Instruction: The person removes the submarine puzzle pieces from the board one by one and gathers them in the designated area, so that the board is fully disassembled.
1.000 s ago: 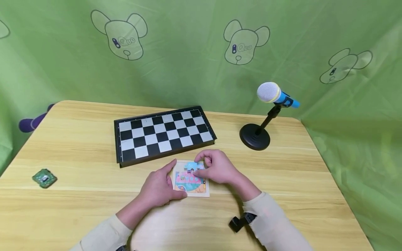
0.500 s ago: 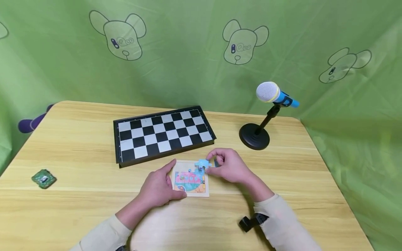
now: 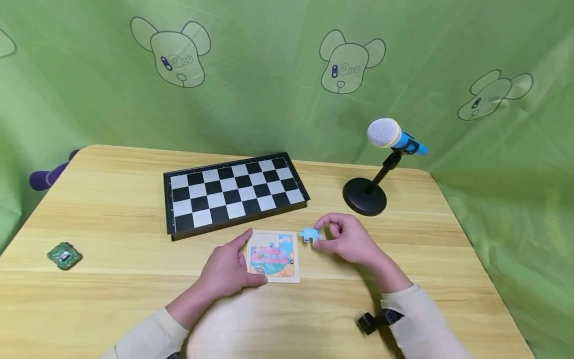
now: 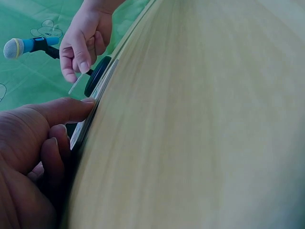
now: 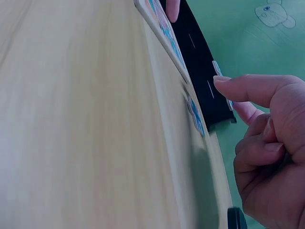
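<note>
A jigsaw puzzle board (image 3: 265, 239) lies flat near the table's middle, with pink, teal and blue pieces in it and a bare beige patch at its upper left. My left hand (image 3: 225, 269) holds the board at its left side, index finger at the far corner and thumb at the near one. Just right of the board, my right hand (image 3: 349, 240) pinches a light-blue puzzle piece (image 3: 310, 233) between thumb and index finger, raised off the table. Below it, in the right wrist view, another puzzle piece (image 5: 195, 117) lies on the wood beside the board.
A black-and-white chessboard (image 3: 233, 188) lies behind the puzzle board. At the back right stands a blue microphone (image 3: 394, 135) on a round black base (image 3: 364, 197). A small green object (image 3: 65, 256) rests far left. A green curtain (image 3: 269, 85) hangs behind the table (image 3: 112, 199).
My right hand has moved right with the light-blue puzzle piece, from over the board to beside it. The bare patch on the board now shows fully. My left hand stays put.
</note>
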`<state>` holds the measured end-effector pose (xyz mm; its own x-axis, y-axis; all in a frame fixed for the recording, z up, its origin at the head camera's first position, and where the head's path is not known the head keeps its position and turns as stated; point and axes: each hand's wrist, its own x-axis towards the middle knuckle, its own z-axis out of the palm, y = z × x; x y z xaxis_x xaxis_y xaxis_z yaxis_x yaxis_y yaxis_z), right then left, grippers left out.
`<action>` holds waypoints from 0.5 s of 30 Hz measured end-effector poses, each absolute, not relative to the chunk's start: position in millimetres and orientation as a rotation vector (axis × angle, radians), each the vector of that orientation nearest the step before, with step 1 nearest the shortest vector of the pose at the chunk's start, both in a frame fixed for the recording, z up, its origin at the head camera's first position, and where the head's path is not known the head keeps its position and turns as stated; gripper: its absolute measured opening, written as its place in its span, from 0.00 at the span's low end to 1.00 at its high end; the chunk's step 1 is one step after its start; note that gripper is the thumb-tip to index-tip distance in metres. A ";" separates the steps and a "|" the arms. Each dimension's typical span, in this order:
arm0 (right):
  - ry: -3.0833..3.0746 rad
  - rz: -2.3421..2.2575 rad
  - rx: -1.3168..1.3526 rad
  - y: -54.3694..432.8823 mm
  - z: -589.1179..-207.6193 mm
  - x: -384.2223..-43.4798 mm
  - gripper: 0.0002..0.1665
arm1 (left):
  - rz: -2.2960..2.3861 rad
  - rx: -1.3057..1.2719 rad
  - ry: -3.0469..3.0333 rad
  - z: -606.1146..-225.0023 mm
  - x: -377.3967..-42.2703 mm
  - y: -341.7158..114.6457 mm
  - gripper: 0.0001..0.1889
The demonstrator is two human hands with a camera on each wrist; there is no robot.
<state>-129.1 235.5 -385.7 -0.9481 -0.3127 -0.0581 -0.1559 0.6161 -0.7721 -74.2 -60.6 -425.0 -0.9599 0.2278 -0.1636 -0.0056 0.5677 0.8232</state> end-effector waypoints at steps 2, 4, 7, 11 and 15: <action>2.656 -1.232 -0.383 241.3 -385.7 -129.0 0.19 | 1.346 0.186 2.549 -425.2 -74.2 -60.7 0.61; 2.661 -1.219 -0.374 247.2 -385.7 -129.2 0.19 | 1.349 0.188 2.549 -425.4 -74.2 -60.7 0.61; 2.666 -1.210 -0.367 256.1 -386.0 -129.8 0.19 | 1.351 0.190 2.549 -425.5 -74.2 -60.8 0.61; 2.675 -1.197 -0.388 267.7 -388.9 -131.8 0.19 | 1.352 0.194 2.548 -425.7 -74.4 -60.7 0.61; 2.681 -1.183 -0.401 276.9 -392.7 -133.8 0.19 | 1.351 0.193 2.545 -425.9 -74.5 -60.8 0.61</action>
